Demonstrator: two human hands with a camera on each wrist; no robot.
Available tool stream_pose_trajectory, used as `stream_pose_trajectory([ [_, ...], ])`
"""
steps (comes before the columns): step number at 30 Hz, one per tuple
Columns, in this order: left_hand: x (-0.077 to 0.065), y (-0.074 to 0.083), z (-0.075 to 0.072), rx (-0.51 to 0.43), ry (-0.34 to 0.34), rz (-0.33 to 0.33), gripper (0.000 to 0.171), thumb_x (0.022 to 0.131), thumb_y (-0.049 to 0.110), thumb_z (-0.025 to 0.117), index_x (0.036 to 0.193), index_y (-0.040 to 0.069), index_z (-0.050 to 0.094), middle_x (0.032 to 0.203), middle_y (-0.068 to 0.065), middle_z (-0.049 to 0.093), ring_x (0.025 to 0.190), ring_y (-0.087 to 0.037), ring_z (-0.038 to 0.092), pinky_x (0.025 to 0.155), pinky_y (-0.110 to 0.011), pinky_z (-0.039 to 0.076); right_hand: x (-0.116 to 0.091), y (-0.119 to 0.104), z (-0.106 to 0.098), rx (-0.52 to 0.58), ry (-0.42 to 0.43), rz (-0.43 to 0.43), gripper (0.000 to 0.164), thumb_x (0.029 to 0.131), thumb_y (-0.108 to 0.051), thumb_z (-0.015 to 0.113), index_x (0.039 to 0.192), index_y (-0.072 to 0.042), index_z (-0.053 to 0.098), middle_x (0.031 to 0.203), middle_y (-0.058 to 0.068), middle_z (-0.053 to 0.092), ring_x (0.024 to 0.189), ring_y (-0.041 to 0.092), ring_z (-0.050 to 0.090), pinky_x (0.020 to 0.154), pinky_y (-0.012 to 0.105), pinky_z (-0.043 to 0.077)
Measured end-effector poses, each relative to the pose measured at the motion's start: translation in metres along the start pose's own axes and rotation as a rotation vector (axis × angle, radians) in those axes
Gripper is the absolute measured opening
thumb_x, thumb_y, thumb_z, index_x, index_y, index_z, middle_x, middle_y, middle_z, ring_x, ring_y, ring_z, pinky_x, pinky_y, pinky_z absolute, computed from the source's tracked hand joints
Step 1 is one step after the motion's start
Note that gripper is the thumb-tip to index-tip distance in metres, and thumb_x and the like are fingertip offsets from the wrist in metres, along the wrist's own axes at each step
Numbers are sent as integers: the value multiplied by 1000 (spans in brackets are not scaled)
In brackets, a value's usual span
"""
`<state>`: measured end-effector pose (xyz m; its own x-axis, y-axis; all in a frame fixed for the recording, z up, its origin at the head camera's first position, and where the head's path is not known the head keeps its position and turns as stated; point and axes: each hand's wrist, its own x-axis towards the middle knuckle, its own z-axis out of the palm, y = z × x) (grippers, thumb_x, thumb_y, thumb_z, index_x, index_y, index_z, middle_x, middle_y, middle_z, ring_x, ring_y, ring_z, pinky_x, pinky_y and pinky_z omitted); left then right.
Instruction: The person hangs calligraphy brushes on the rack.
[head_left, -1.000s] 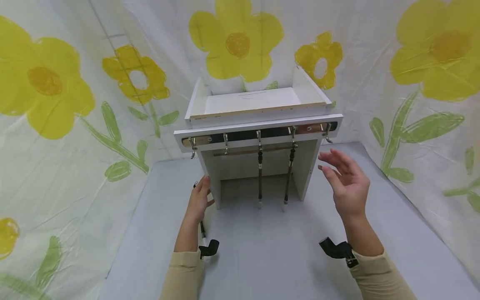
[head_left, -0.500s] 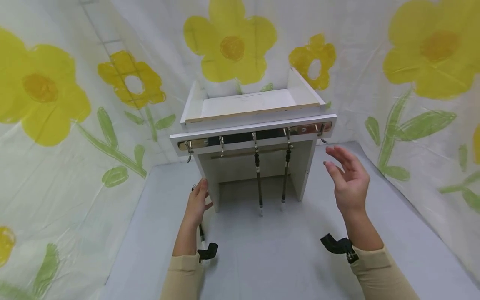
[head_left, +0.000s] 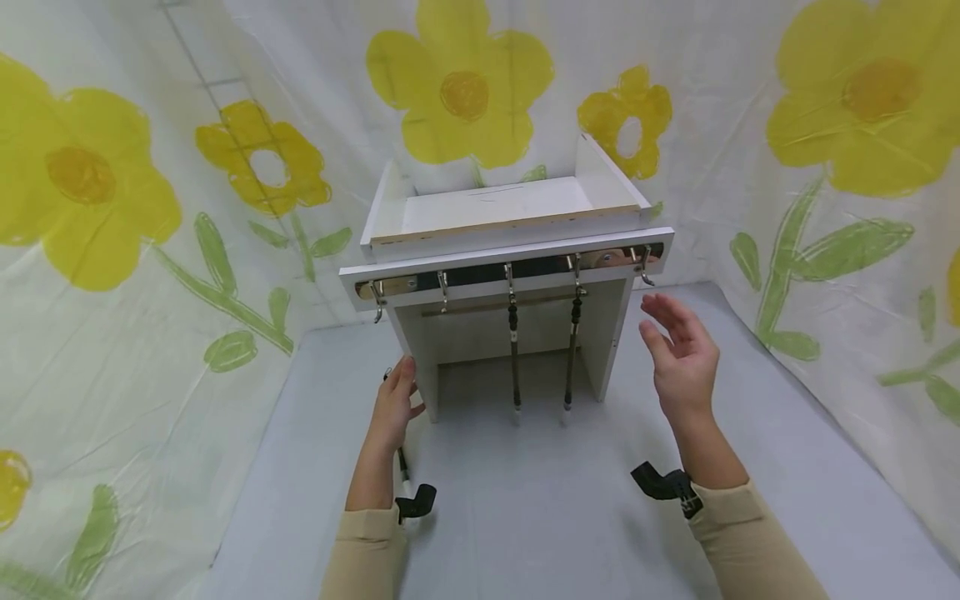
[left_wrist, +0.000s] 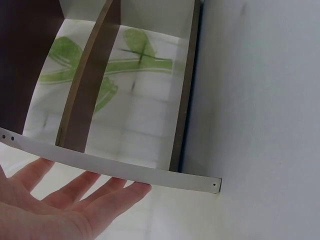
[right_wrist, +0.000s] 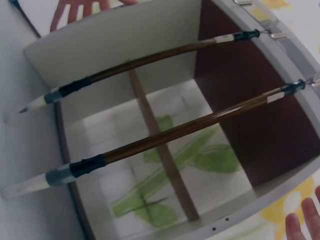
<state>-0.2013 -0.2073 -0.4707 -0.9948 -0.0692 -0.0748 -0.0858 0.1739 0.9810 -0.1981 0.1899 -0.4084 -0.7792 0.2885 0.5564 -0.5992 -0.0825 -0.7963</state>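
Two writing brushes hang tips down from a white wooden rack: the left brush from the middle hook, the right brush from the hook beside it. Fingers extended, my left hand touches the rack's left side panel; in the left wrist view its fingertips meet the panel's front edge. My right hand is in the air just right of the rack, fingers loosely bent and holding nothing. Beside my left wrist another brush lies on the table, partly hidden by the hand.
A metal strip with several hooks runs along the rack's front; the outer hooks hold nothing. An open tray-like top sits above it. The grey table ends at flower-patterned sheeting behind and at the sides.
Over the last half second my right hand has moved left, closer to the rack. The left hanging brush has swayed slightly. My left hand stays at the side panel.
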Motion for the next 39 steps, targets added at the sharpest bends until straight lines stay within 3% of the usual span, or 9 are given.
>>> stream_pose_trajectory([
  [6,1,-1,-1,-36,-19,-22,72,107,56,33,163,12,18,168,-17,17,148,-45,30,109,-59,43,1,16,-1,-97,-11,95,45,96,-4,68,139,0,56,138,17,61,128,23,59,101,17,51],
  [12,0,0,0,-23,-4,4,76,104,61,33,162,14,22,167,-15,21,147,-44,34,107,-58,45,-1,33,-3,-166,-84,260,50,101,-22,63,149,-14,49,150,9,52,140,25,49,101,12,47],
  [15,-1,1,1,-9,8,16,80,102,65,34,162,13,24,166,-15,23,146,-44,36,106,-58,47,-1,41,-4,-188,-128,332,55,104,-32,57,154,-15,43,157,6,46,143,23,45,105,18,47],
  [21,-1,1,1,2,9,19,81,101,67,35,162,15,23,167,-13,23,146,-43,37,105,-57,48,-4,53,-3,-228,-171,427,62,105,-48,47,158,-19,36,162,3,37,146,25,41,116,45,39],
  [23,0,1,1,5,10,20,81,101,68,34,162,15,24,167,-13,24,146,-43,37,105,-57,48,-4,55,-3,-234,-181,450,64,104,-51,46,159,-19,34,163,4,35,146,28,40,117,49,37],
  [27,1,1,2,7,10,21,81,100,68,34,162,16,24,166,-13,25,145,-42,38,104,-57,49,-7,59,-3,-263,-190,487,67,104,-52,46,159,-18,32,163,6,36,145,29,42,118,46,37],
  [31,1,0,1,13,13,21,81,100,69,35,161,17,25,166,-12,27,145,-41,39,104,-55,49,-10,62,-3,-279,-184,492,63,104,-51,46,158,-19,36,161,5,39,144,28,44,115,40,40],
  [39,1,-1,1,3,6,21,81,101,67,35,162,14,24,166,-14,24,146,-43,37,105,-57,48,-12,70,-2,-259,-141,496,58,104,-49,49,155,-22,42,159,1,43,144,23,45,114,40,42],
])
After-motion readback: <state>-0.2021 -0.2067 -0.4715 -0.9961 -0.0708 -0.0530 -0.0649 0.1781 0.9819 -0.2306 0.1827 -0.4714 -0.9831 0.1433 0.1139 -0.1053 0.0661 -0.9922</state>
